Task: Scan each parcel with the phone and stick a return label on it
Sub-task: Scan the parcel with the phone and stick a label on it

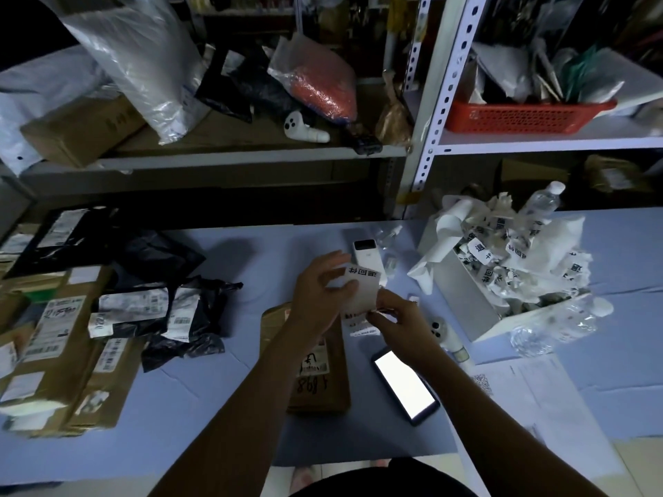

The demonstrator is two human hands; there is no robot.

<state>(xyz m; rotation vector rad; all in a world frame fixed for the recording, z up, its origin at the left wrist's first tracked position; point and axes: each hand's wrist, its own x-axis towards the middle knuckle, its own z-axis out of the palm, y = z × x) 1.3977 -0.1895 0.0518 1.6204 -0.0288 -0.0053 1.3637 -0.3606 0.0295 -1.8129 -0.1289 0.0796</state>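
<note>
The person's bare forearms (251,407) rise from the bottom edge to frame centre. The right hand (398,317) pinches the lower edge of a white return label sheet (358,292). The left hand (323,292) curls round its upper part, where the black print sits. Under them a flat brown cardboard parcel (323,385) lies lengthwise up the frame on the blue table (215,407). Just right, a lit black phone (405,385) slants from upper left to lower right.
</note>
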